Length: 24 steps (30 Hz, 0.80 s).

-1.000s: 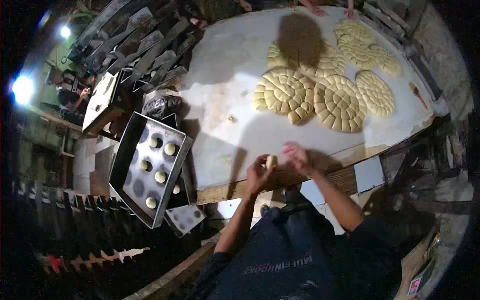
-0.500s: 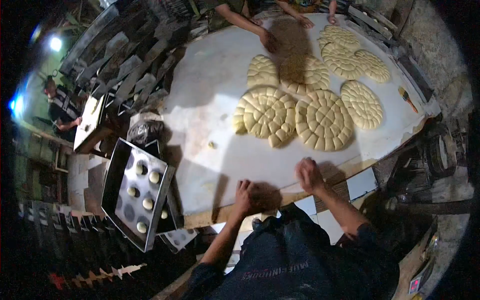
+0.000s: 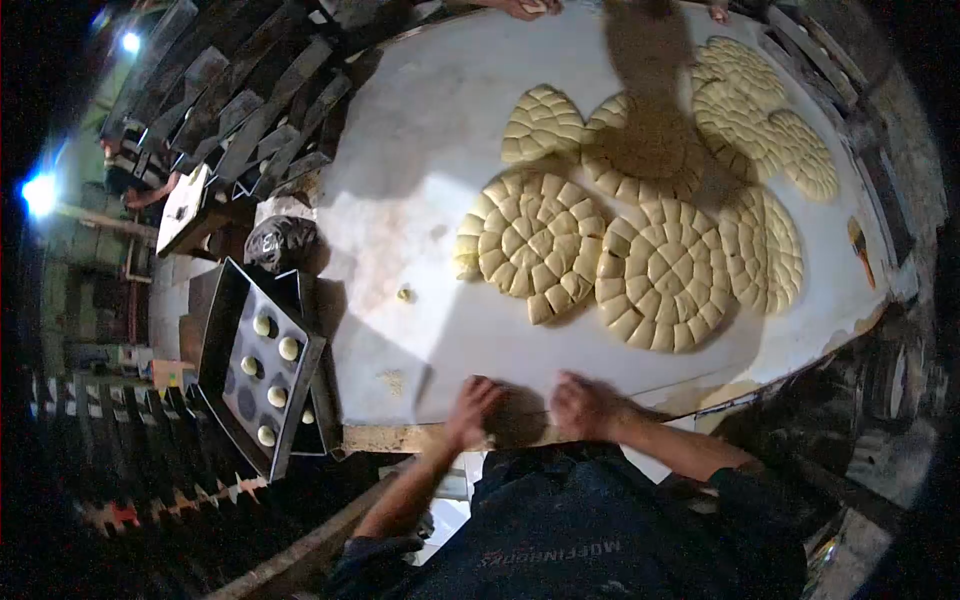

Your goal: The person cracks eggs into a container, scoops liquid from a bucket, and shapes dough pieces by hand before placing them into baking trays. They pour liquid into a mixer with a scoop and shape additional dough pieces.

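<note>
Near the front edge of the white table [image 3: 400, 350], my left hand [image 3: 474, 410] rests with its fingers curled down. Beside it on the right, my right hand [image 3: 584, 406] is closed too, knuckles up. What lies under or in the fingers of either hand is hidden. Beyond my hands lie two large rounds of cut dough, the left round [image 3: 540, 238] and the right round [image 3: 665, 270], both scored into small pieces. A small lump of dough [image 3: 404, 294] sits apart, farther to the left.
At the left table edge leans a metal tray [image 3: 245, 400] with several dough balls. Behind it is a dark bundle [image 3: 282, 243]. More cut rounds [image 3: 740, 110] lie at the far right, near a brush [image 3: 860, 252]. Another person's hand [image 3: 528, 8] shows at the far edge.
My right hand has come left and down, closer to my left hand. My view has shifted, and the co-workers' arms over the far side have drawn back.
</note>
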Tool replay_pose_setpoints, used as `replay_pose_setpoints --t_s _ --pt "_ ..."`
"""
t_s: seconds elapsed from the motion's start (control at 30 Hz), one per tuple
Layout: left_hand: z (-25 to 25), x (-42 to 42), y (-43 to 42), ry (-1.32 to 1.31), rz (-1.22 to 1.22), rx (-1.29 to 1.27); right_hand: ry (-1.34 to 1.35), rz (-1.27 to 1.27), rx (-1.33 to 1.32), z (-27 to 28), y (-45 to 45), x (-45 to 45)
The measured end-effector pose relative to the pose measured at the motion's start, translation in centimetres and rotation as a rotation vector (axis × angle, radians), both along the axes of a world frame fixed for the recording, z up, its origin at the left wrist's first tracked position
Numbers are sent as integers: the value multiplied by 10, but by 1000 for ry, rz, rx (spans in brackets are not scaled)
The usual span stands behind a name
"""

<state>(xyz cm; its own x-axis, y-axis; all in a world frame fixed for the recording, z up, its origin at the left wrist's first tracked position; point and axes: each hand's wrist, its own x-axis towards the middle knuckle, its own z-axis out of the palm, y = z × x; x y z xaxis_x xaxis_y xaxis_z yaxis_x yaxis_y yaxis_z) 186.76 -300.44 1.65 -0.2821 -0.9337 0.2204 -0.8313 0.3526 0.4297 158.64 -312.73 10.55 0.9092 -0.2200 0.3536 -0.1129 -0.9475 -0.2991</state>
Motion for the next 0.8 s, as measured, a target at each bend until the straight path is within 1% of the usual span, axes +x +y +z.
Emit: replay_pose_setpoints --t_s 0.03,0.07,0.1,0.17,0.2,0.23,0.27,0.3,0.37,0.4,0.43,0.47,0.5,0.57,0.6,0.63,0.67,0.7,0.73,0.77,0.8 --pt "58 5 -27 96 38 117 -21 0 -57 -7 -20 -8" --pt "70 18 -45 -15 99 142 61 -46 -137 9 -38 -5" --pt "78 25 -62 -125 159 167 -13 -204 -111 12 -52 8" --pt "99 5 -114 31 285 -93 53 -289 164 -21 -51 43" --pt "67 0 -123 155 445 -71 41 -305 57 -8 -42 59" --pt "70 -22 -127 77 437 -119 33 -320 -53 10 -31 68" --pt "84 -40 -125 112 375 -84 88 -263 -65 17 -17 65" --pt "93 -54 -111 140 316 -46 -114 -342 127 -20 8 61" --pt "59 -52 -62 4 301 31 18 31 -45 9 -4 27" --pt "68 -38 -50 55 213 -88 53 82 -27 7 -19 12" --pt "64 -14 -48 59 86 -66 92 132 -3 5 -35 1" --pt "66 -4 -58 59 98 -65 -22 38 8 1 -52 3" --pt "70 7 -75 38 221 -59 30 0 -47 12 -69 11" --pt "78 28 -108 -4 462 -42 18 -170 33 11 -68 43" --pt "87 20 -126 55 464 -60 20 -161 43 8 -59 55" --pt "92 2 -139 114 467 -77 2 -230 68 2 -46 66" --pt "81 -14 -136 143 451 -44 -17 -296 90 -5 -35 71" --pt "72 -28 -129 171 439 -20 -94 -287 14 -19 -18 66" --pt "74 -42 -111 160 435 -57 -71 -174 5 -14 -7 52" --pt "75 -48 -89 39 377 -55 -47 -60 -6 -9 -9 36" --pt "67 -36 -70 58 292 -69 2 12 58 -12 -22 21"
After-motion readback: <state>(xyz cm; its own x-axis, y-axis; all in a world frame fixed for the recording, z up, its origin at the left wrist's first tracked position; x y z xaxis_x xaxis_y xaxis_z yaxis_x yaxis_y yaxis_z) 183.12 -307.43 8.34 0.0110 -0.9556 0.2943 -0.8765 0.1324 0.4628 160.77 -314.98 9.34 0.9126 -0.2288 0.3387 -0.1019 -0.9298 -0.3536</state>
